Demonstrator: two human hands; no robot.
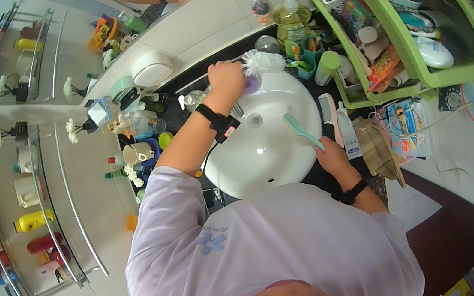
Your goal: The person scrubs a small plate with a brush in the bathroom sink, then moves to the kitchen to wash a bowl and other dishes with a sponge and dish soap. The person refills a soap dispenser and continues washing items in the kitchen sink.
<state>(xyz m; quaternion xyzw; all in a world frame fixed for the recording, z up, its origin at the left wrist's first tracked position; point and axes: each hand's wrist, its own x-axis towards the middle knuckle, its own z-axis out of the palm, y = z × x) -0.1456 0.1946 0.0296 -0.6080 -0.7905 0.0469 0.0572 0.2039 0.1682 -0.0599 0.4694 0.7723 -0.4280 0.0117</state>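
Observation:
A mint-green, long-handled brush [303, 131] is gripped at its handle end by my right hand [335, 156], its head over the white washbasin [224, 173]. Its bristle side is mostly hidden. My left hand [228, 75] is curled at the basin's far left rim, above the chrome faucet [237, 110], which my wrist partly covers. Beside those fingers are a purple round part [252, 85] and a white bristle brush head [263, 62]. The fingers' undersides are hidden, so whether they hold anything cannot be told. The basin's drain [255, 121] is visible.
Green storage drawers [437, 81] full of small goods stand at the back right. A pump bottle [292, 21] is near the mirror. A pink-and-white brush [331, 116] and a white tube [348, 132] lie right of the basin. A mug [138, 152] stands left, near glass wall shelves [39, 184].

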